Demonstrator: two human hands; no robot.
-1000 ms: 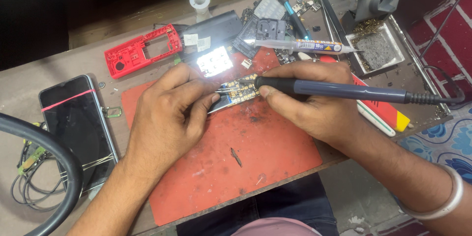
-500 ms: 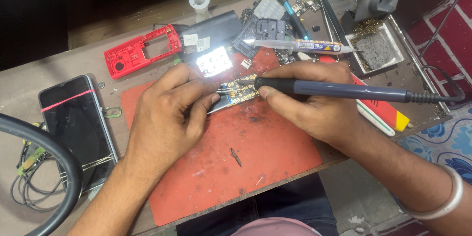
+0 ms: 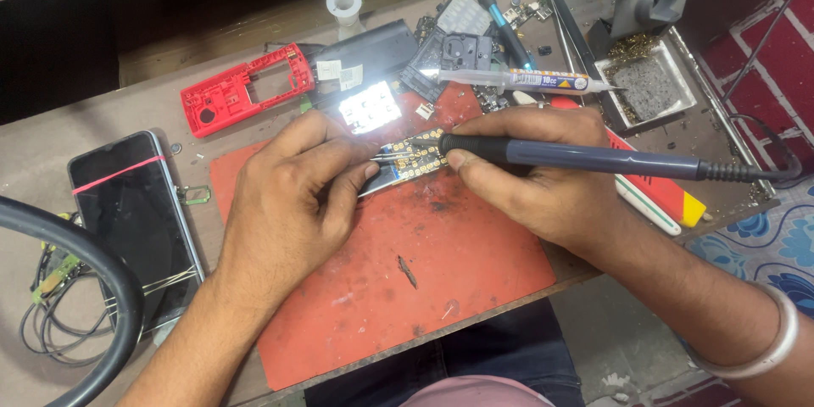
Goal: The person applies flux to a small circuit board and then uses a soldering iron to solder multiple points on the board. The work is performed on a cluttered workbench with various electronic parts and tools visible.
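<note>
Phone-repair workbench: soldering iron (image 3: 593, 157), dismantled handsets (image 3: 242, 97).

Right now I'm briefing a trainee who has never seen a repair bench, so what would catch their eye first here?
First the bright white lit panel glaring at the top edge of the red work mat. Just below it, the right hand holds a dark blue soldering iron to a small circuit board, which the left hand steadies. A red phone frame lies at upper left, a black smartphone at far left.
</note>
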